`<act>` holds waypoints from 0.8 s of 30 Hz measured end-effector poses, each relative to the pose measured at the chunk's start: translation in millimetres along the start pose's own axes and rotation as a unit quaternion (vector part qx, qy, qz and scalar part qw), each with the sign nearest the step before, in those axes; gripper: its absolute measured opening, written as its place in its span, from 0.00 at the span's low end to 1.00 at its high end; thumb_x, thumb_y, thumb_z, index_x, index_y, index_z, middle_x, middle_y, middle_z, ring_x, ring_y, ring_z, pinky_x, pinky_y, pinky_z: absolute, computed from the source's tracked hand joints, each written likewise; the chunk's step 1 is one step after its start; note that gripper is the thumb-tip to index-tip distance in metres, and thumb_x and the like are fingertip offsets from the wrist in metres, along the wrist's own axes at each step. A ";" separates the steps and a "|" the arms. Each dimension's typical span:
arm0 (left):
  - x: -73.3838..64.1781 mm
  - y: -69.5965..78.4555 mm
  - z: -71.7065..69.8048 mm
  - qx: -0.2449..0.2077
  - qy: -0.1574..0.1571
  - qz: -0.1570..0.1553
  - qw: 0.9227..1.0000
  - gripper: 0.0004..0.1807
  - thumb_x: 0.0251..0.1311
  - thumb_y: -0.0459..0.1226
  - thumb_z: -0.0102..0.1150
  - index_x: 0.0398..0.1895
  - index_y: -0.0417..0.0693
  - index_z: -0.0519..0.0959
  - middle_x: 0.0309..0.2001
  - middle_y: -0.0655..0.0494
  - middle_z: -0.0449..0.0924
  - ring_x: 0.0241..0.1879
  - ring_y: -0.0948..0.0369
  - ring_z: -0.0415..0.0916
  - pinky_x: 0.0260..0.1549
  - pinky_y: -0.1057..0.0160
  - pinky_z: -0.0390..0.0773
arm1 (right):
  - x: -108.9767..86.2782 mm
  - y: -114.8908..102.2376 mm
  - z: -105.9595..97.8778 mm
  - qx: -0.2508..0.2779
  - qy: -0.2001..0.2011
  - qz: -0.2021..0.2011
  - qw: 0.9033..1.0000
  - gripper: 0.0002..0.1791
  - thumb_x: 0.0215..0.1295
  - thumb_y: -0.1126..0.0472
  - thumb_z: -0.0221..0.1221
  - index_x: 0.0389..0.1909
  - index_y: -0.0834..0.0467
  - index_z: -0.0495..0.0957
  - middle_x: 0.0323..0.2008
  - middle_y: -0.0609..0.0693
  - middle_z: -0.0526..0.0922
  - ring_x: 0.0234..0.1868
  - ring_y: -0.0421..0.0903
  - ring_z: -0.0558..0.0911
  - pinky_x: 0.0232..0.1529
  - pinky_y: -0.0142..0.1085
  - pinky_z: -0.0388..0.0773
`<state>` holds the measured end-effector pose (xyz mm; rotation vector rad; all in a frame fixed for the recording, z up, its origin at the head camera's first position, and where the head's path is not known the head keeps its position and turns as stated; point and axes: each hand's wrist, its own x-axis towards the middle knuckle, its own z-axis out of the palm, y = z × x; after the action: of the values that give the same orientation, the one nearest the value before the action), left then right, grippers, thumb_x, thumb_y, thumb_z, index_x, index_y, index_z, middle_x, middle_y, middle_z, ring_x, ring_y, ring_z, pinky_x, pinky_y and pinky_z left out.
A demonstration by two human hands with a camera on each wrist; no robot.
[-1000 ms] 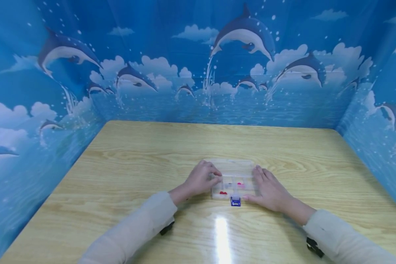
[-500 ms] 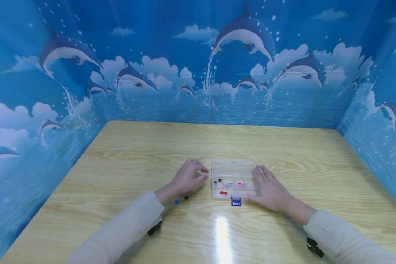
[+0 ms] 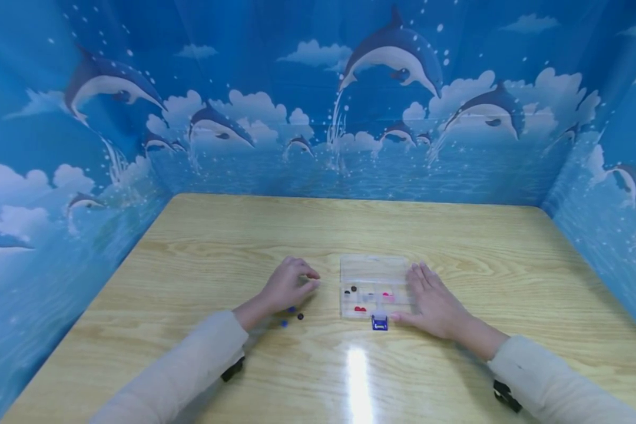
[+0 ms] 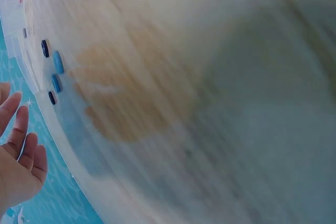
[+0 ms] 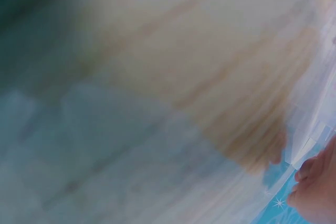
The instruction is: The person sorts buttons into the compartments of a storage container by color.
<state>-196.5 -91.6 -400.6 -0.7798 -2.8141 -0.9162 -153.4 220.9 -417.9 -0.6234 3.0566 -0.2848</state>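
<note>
A clear plastic compartment box (image 3: 372,270) with a blue latch (image 3: 380,323) lies on the table, its lid folded back. Inside are two dark button-like discs (image 3: 354,289) at the left, red ones (image 3: 360,309) at the front left, and a red and pink pair (image 3: 387,296). My right hand (image 3: 434,303) rests against the box's right side, fingers straight, thumb at its front edge. Left of the box, my left hand (image 3: 290,285) hovers loosely bent, nothing between finger and thumb. Beneath its wrist lie a black disc (image 3: 300,317) and blue discs (image 3: 284,324); the left wrist view shows several loose discs (image 4: 56,83).
The wood-grain table (image 3: 233,235) reaches back to a blue dolphin-print curtain (image 3: 275,159), which also encloses both sides. A bright light reflection lies on the tabletop in front of the box.
My left hand has withdrawn leftward from the box, uncovering the two dark discs in its left compartment and the loose discs on the table. The right hand has stayed at the box.
</note>
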 end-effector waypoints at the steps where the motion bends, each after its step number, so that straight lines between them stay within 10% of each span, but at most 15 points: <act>1: -0.2 -1.9 -0.4 0.000 0.001 0.002 1.000 0.07 0.54 0.37 0.62 0.34 0.45 0.83 0.36 0.53 0.82 0.41 0.57 0.71 0.43 0.58 0.72 | -0.1 0.0 0.0 0.000 0.000 0.000 1.000 0.56 0.56 0.31 0.51 0.66 0.75 0.50 0.68 0.72 0.49 0.70 0.67 0.47 0.68 0.56 0.48; 11: -2.1 -18.8 -7.2 -0.029 -0.019 -0.037 0.999 0.08 0.54 0.39 0.63 0.36 0.48 0.83 0.37 0.54 0.81 0.44 0.57 0.71 0.48 0.55 0.71 | 0.6 1.7 0.7 0.003 -0.012 0.004 1.000 0.56 0.56 0.31 0.51 0.67 0.74 0.48 0.69 0.70 0.47 0.71 0.66 0.45 0.69 0.55 0.46; 24: -3.4 -25.6 -13.4 -0.001 -0.065 0.015 0.998 0.10 0.50 0.38 0.66 0.37 0.47 0.83 0.37 0.55 0.83 0.41 0.59 0.70 0.42 0.62 0.68 | 0.1 1.3 0.5 -0.006 0.002 -0.002 1.000 0.56 0.56 0.31 0.51 0.66 0.74 0.50 0.68 0.71 0.49 0.70 0.67 0.47 0.68 0.56 0.48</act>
<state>-207.2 -118.5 -403.9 -0.9115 -2.9041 -0.8950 -153.9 221.9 -418.6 -0.6288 3.0625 -0.2692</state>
